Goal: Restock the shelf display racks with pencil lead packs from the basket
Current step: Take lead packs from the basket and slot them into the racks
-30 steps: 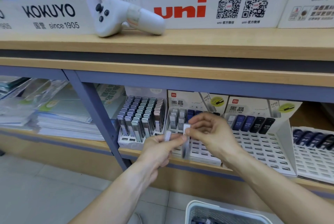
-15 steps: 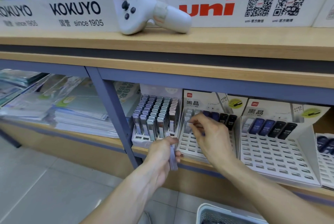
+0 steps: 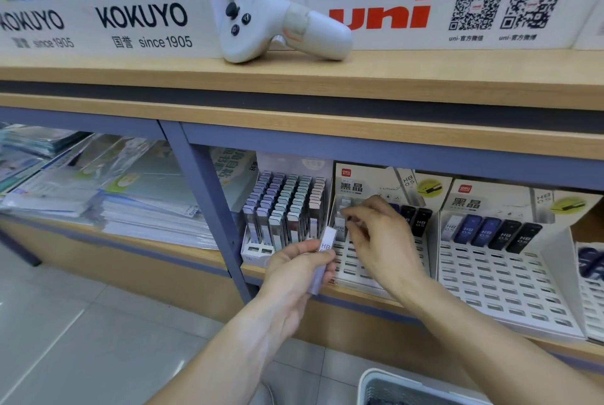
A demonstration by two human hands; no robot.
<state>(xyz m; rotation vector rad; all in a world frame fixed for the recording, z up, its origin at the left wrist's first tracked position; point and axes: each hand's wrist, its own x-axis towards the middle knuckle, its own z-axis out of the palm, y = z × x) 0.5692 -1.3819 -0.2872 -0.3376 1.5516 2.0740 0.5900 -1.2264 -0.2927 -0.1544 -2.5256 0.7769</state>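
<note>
My left hand grips a pale lilac pencil lead pack marked HB, held in front of the lower shelf. My right hand hovers over the upper left slots of a white slotted display rack; its fingers are curled at a white pack in the rack, and whether they still pinch it is hidden. A few dark HB packs stand in that rack's top row. A second rack to the right holds a row of blue and black packs. The white basket shows at the bottom edge.
A fuller rack of grey and pastel lead packs stands left of the hands, beside a blue shelf post. Stacked plastic folders fill the left bay. A white handheld controller lies on the wooden top shelf.
The view has shifted, so everything sits further right. My left hand raised its pack from pointing down towards the rack. My right hand stayed at the rack's upper left slots.
</note>
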